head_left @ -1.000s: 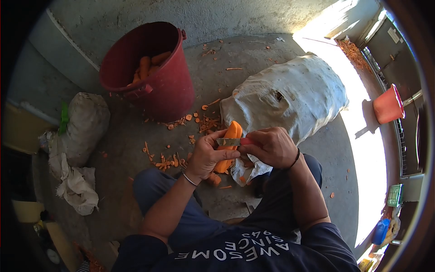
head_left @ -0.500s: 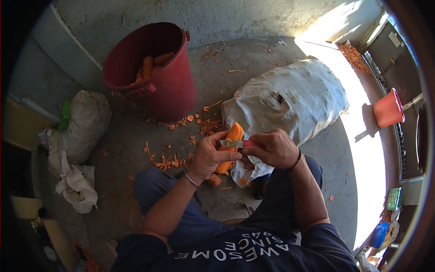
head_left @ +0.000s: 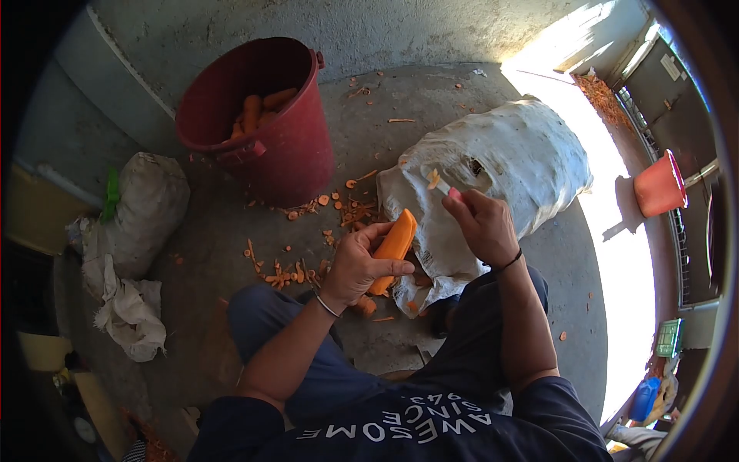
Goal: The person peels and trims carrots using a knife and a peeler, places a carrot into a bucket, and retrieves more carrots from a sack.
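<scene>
My left hand (head_left: 360,266) is closed around an orange carrot (head_left: 395,248), held tilted above the floor between my knees. The carrot's visible surface is bright and looks peeled. In my right hand (head_left: 486,227) is a small knife (head_left: 443,185) with a reddish handle; its blade points up and to the left, apart from the carrot. A bit of orange peel seems stuck near the blade's tip. Carrot scraps (head_left: 289,275) lie on the floor left of my left hand. Behind my right hand lies a big white sack (head_left: 512,158), its open end towards me.
A dark red bucket (head_left: 296,162) with carrots inside stands by the wall. On the left slumps a smaller whitish sack (head_left: 142,219). Far right are a lighter red bucket (head_left: 660,187), a green crate (head_left: 669,337) and a blue container (head_left: 645,399).
My right hand has moved the knife off the carrot, up and to the right, over the white sack. My left hand keeps the carrot in nearly the same place.
</scene>
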`<state>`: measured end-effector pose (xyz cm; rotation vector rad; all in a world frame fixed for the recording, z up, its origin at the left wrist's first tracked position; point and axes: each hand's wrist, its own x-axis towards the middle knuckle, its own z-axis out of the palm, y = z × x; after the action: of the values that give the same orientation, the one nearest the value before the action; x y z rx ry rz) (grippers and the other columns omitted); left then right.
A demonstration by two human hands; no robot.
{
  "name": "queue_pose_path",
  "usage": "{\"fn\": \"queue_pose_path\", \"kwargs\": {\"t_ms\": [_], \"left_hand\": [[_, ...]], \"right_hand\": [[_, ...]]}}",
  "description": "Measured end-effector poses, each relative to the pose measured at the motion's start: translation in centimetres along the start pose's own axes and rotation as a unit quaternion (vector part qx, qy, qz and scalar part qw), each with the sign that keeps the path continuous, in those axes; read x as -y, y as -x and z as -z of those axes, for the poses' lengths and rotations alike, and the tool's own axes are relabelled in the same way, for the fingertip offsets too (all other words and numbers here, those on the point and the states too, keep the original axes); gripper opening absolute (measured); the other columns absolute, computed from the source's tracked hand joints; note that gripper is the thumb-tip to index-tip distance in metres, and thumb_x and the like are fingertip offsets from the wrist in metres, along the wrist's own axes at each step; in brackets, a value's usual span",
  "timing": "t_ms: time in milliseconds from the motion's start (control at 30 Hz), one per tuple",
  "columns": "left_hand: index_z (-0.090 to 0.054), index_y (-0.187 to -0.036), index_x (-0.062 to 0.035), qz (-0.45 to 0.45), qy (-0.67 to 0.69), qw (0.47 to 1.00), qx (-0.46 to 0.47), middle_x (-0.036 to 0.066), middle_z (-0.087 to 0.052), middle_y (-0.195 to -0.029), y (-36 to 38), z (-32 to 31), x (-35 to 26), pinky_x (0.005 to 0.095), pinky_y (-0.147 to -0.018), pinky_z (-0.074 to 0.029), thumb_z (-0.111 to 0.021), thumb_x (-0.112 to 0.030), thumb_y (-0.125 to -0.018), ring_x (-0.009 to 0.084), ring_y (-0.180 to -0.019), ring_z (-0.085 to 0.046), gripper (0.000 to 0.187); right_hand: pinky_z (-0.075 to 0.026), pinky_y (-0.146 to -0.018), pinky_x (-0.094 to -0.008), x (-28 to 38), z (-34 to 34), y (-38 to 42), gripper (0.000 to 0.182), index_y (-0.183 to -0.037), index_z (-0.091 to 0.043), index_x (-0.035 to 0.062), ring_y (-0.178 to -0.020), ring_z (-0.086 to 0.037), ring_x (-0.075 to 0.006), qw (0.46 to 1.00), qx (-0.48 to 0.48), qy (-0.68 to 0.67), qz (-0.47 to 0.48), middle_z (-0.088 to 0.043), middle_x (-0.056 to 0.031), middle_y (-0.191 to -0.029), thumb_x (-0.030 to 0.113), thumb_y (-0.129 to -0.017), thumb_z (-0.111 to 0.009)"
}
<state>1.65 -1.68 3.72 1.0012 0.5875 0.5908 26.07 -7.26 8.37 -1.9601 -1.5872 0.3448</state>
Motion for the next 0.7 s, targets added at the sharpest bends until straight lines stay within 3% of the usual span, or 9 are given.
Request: {"fn": "queue_pose_path", "kwargs": {"t_ms": [67, 167, 200, 233, 267, 300, 467, 567, 700], "left_hand": [[-0.054, -0.144, 0.0062, 0.007, -0.007, 1.000, -0.002, 0.010, -0.069, -0.121, -0.1, 0.0, -0.1, 0.0289, -0.095, -0.059, -0.085, 0.006, -0.079, 0.0141, -0.108, -0.069, 0.072], [-0.050, -0.147, 0.0053, 0.012, -0.020, 1.000, -0.001, 0.011, -0.069, -0.120, -0.3, 0.6, 0.7, 0.0295, -0.095, -0.059, -0.082, 0.002, -0.083, 0.0149, -0.108, -0.068, 0.072], [-0.049, -0.149, 0.0044, 0.007, -0.024, 1.000, 0.004, 0.012, -0.069, -0.119, -0.5, 0.9, 1.1, 0.0301, -0.095, -0.059, -0.080, -0.002, -0.087, 0.0157, -0.108, -0.069, 0.069], [-0.049, -0.149, 0.0044, 0.009, -0.025, 1.000, 0.004, 0.012, -0.069, -0.119, -0.6, 1.2, 1.4, 0.0301, -0.095, -0.059, -0.080, -0.002, -0.087, 0.0157, -0.108, -0.069, 0.069], [-0.049, -0.148, 0.0034, 0.032, 0.065, 0.997, 0.006, 0.012, -0.068, -0.118, -0.9, 1.6, 1.5, 0.0316, -0.096, -0.057, -0.076, -0.007, -0.091, 0.0170, -0.108, -0.068, 0.064], [-0.049, -0.147, 0.0024, 0.054, 0.155, 0.986, 0.007, 0.012, -0.068, -0.118, -1.1, 1.5, 1.2, 0.0331, -0.096, -0.056, -0.072, -0.011, -0.095, 0.0183, -0.108, -0.068, 0.059], [-0.057, -0.129, -0.0023, 0.045, 0.263, 0.960, -0.082, 0.007, -0.067, -0.111, -1.2, 2.0, 1.6, 0.0376, -0.095, -0.056, -0.068, -0.014, -0.100, 0.0175, -0.101, -0.068, 0.032], [-0.059, -0.120, -0.0059, 0.064, 0.299, 0.945, -0.113, 0.006, -0.067, -0.110, -1.4, 2.4, 2.1, 0.0391, -0.096, -0.055, -0.067, -0.019, -0.103, 0.0186, -0.103, -0.068, 0.023], [-0.059, -0.124, -0.0064, 0.082, 0.347, 0.928, -0.110, 0.006, -0.067, -0.114, -1.7, 2.6, 2.7, 0.0388, -0.098, -0.055, -0.067, -0.025, -0.104, 0.0198, -0.108, -0.068, 0.028]], "right_hand": [[-0.051, -0.067, -0.0465, -0.8, -0.7, -0.4, 0.044, -0.089, -0.070, -0.0003, -0.072, -0.068, -0.0384, 0.991, 0.023, -0.096, -0.092, -0.065, -0.0238, -0.073, 0.043, -0.097, -0.071], [-0.050, -0.069, -0.0433, -0.3, -1.8, 0.4, 0.048, -0.094, -0.068, -0.0032, -0.069, -0.065, -0.0312, 0.947, 0.013, -0.319, -0.038, -0.064, -0.0219, -0.073, 0.044, -0.100, -0.068], [-0.050, -0.069, -0.0433, -0.4, -1.9, 0.3, 0.048, -0.094, -0.068, -0.0032, -0.069, -0.065, -0.0312, 0.947, 0.014, -0.319, -0.039, -0.064, -0.0219, -0.073, 0.044, -0.100, -0.068], [-0.049, -0.069, -0.0415, -0.7, -2.1, 0.1, 0.046, -0.095, -0.067, -0.0032, -0.069, -0.063, -0.0259, 0.984, 0.053, -0.160, -0.051, -0.065, -0.0175, -0.073, 0.042, -0.101, -0.067], [-0.049, -0.069, -0.0398, -0.9, -2.1, -0.1, 0.044, -0.096, -0.067, -0.0033, -0.069, -0.061, -0.0207, 0.994, 0.091, 0.005, -0.062, -0.066, -0.0132, -0.073, 0.041, -0.102, -0.066], [-0.049, -0.069, -0.0398, -1.3, -2.2, -0.3, 0.044, -0.096, -0.067, -0.0033, -0.069, -0.061, -0.0207, 0.994, 0.090, 0.006, -0.062, -0.066, -0.0132, -0.073, 0.041, -0.102, -0.066], [-0.051, -0.071, -0.0385, -0.7, -1.8, -0.2, 0.035, -0.099, -0.069, -0.0016, -0.076, -0.065, -0.0162, 0.930, 0.169, -0.266, -0.191, -0.069, -0.0059, -0.076, 0.033, -0.101, -0.067], [-0.040, -0.053, -0.0236, -0.2, -2.9, 0.3, 0.031, -0.107, -0.067, 0.0053, -0.062, -0.053, -0.0044, 0.925, 0.169, -0.315, -0.132, -0.059, 0.0041, -0.077, 0.032, -0.098, -0.078], [-0.042, -0.057, -0.0244, 2.1, -3.9, 1.8, 0.037, -0.111, -0.067, 0.0046, -0.064, -0.053, -0.0054, 0.897, 0.148, -0.406, -0.092, -0.058, 0.0053, -0.077, 0.030, -0.091, -0.086]]}}
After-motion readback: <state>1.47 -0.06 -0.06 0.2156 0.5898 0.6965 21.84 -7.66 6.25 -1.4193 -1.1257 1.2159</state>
